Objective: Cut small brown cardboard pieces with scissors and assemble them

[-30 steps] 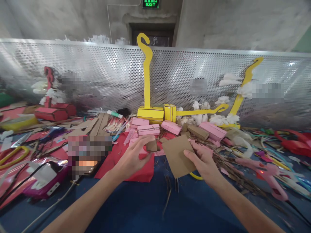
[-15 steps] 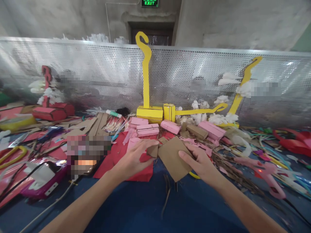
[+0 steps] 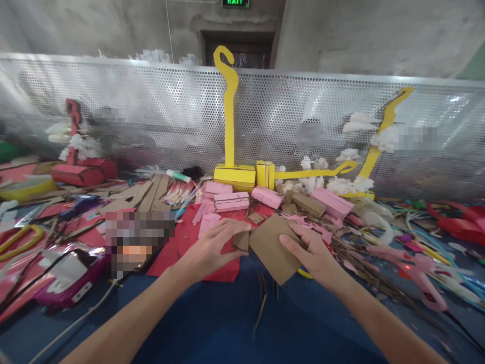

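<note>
Between the thumb and fingers of my left hand point(image 3: 212, 250) is a small brown cardboard piece point(image 3: 241, 241). My right hand point(image 3: 312, 253) grips a larger, roughly square cardboard sheet point(image 3: 276, 250) by its right side, thumb on the near face. The sheet is tilted, one corner pointing down, and its left corner comes close to the small piece; whether they touch I cannot tell. Below the left hand lies a sheet of red paper point(image 3: 174, 255). Beyond both hands sit pink-covered boxes point(image 3: 232, 201) and a bare cardboard box point(image 3: 308, 205).
A pink glue gun point(image 3: 417, 270) lies at right beside a heap of twigs point(image 3: 375, 283). Yellow hook-shaped models point(image 3: 229, 116) stand before a perforated metal panel point(image 3: 170, 116). At left are a purple device point(image 3: 71, 283), a white cable point(image 3: 81, 321) and yellow-handled scissors point(image 3: 22, 242).
The larger cardboard sheet has tilted and shifted slightly down, its left corner nearer the small piece. My left hand has moved a little to the right and down, still holding its piece.
</note>
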